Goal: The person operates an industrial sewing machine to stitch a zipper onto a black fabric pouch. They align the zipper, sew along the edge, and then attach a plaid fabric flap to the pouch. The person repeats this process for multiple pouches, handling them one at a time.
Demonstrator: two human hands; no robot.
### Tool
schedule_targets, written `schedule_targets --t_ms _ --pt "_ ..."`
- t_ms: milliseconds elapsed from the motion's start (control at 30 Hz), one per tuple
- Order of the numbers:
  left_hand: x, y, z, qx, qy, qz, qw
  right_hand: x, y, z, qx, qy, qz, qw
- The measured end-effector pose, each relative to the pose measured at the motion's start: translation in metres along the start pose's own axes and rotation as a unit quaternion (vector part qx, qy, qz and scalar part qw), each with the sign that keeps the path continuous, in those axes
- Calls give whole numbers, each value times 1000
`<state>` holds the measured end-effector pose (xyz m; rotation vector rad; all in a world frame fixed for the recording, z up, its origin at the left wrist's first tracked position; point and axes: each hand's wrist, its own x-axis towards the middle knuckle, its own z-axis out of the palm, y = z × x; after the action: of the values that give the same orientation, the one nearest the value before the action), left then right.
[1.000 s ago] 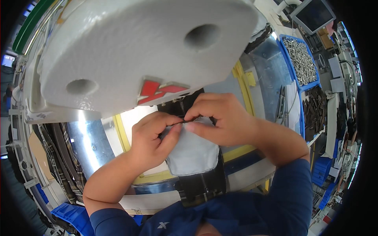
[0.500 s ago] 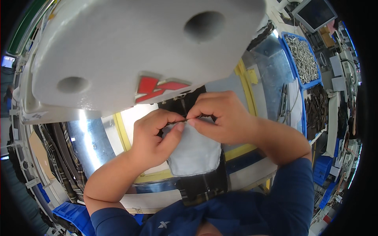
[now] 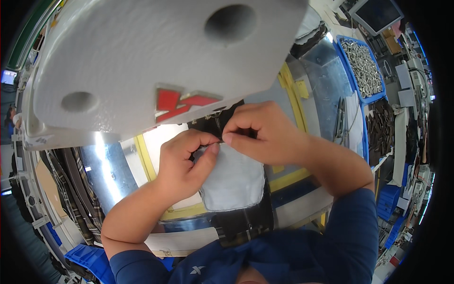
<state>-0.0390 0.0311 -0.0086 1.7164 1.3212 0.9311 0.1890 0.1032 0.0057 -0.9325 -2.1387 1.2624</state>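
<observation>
My left hand (image 3: 180,163) and my right hand (image 3: 265,132) meet at the far edge of a light grey, pocket-shaped fabric piece (image 3: 232,182). Thumb and forefinger of each hand pinch that edge, the fingertips almost touching. The grey piece lies flat on a long dark cloth strip (image 3: 240,222), which has a zipper-like line down its middle and plaid at the near end. Just beyond my hands hangs the big white head of a sewing machine (image 3: 137,52), with a red emblem; it hides the far part of the cloth.
Yellow tape strips (image 3: 292,97) mark the metal table (image 3: 106,175). At the right lie dark-handled snips (image 3: 339,118), a blue tray of metal zipper pulls (image 3: 362,68) and a pile of dark pieces (image 3: 379,130). Plaid and dark fabrics (image 3: 78,184) hang at the left, above a blue crate (image 3: 90,260).
My right hand has lifted slightly away from me, its thumb and forefinger still pinched at the edge. My left hand and the grey piece have barely moved. The view has shifted a little.
</observation>
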Motion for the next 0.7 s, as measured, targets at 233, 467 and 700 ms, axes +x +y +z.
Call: schedule_targets --t_ms 233,467,700 --pt "0 1 0 10 10 -1 1000 0 4 1 -43 -12 -27 999" --pt "3 -4 -1 103 86 8 991 1 7 7 -141 12 -73 987" --pt "23 6 -17 118 -13 -258 959 13 14 8 -245 2 -57 968"
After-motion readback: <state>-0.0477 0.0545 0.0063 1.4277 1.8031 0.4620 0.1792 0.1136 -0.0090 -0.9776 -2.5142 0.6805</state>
